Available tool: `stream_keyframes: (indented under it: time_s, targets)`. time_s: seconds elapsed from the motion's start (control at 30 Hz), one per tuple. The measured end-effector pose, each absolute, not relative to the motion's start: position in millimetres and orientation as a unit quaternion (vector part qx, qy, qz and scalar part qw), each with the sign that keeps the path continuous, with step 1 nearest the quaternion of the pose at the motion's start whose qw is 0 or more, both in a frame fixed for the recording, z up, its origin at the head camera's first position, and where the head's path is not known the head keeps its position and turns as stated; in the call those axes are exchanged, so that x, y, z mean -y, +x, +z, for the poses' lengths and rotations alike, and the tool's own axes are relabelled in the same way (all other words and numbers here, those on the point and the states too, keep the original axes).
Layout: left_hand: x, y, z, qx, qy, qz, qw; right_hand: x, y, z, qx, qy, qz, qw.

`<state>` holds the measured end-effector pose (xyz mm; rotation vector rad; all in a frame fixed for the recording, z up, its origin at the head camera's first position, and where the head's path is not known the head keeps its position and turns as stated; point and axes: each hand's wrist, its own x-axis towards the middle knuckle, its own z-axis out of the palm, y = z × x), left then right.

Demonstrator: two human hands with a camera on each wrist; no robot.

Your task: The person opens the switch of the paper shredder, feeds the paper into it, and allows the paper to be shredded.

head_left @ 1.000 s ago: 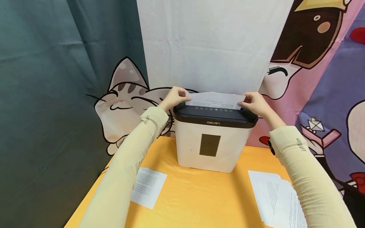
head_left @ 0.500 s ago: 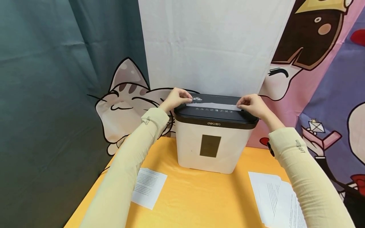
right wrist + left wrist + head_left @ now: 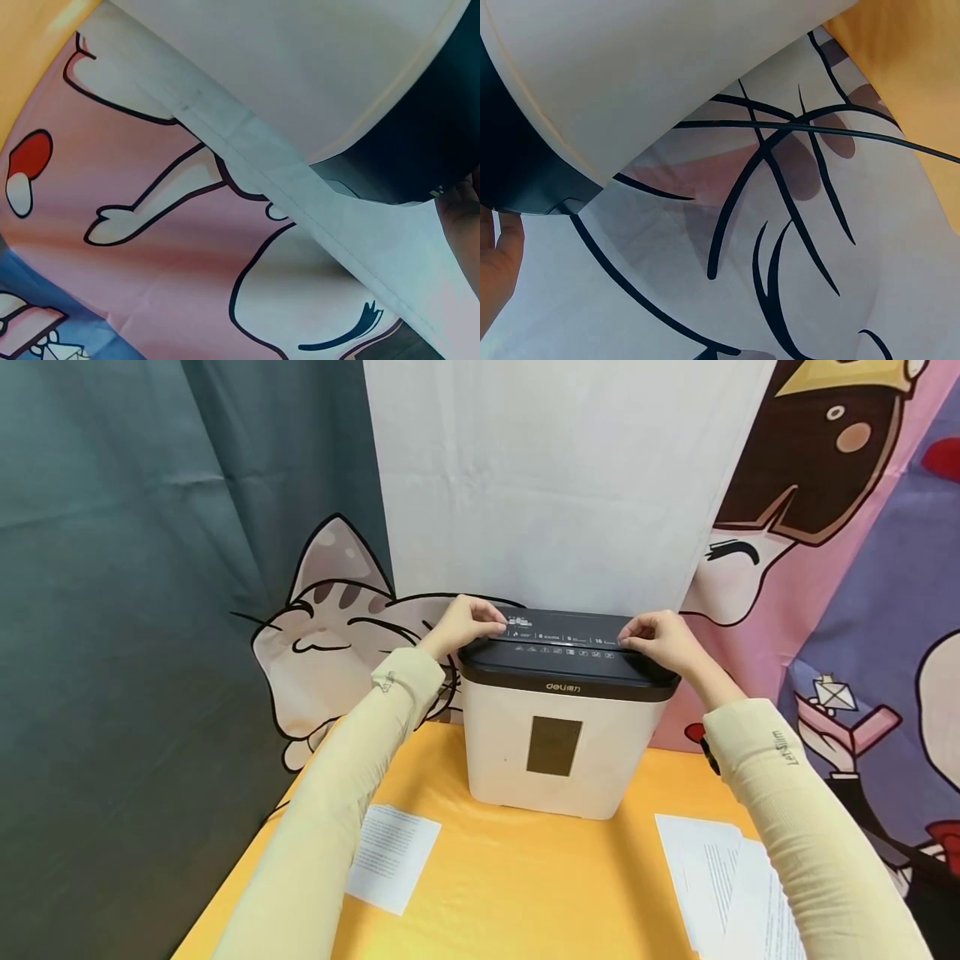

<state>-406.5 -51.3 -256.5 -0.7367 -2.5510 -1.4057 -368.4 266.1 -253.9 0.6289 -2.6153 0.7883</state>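
A paper shredder (image 3: 491,739) with a pale bin and black top stands upright at the back of the table in the head view. Over the top's left end, my left hand (image 3: 461,625) hovers with loosely bent fingers beside the feed slot, no paper showing in them. Mirroring it, my right hand (image 3: 662,637) is at the slot's right end, fingers loosely bent and also bare of paper. Only a thin bright line shows along the slot. Each wrist view catches the shredder's underside edge, with part of the left hand (image 3: 501,259) and the right hand (image 3: 463,217) beyond it.
One printed sheet (image 3: 393,857) lies at the left of the yellow table (image 3: 525,881). Several overlapping printed sheets (image 3: 705,868) lie at the right, partly under the right sleeve. A dark cord (image 3: 855,135) runs behind the shredder. Printed cloth hangs close behind.
The sheet held between both hands has sunk down into the shredder's slot and out of sight. Both hands came down slightly with it, the right one shifting a little inward.
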Motion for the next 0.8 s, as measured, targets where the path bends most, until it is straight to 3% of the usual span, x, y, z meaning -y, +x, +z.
stream_keyframes:
  time_s: [0.8]
  targets:
    - [64, -397, -269, 0.821, -0.254, -0.499, 0.109, -256, -359, -263, 0.898, 0.236, 0.304, 0.211]
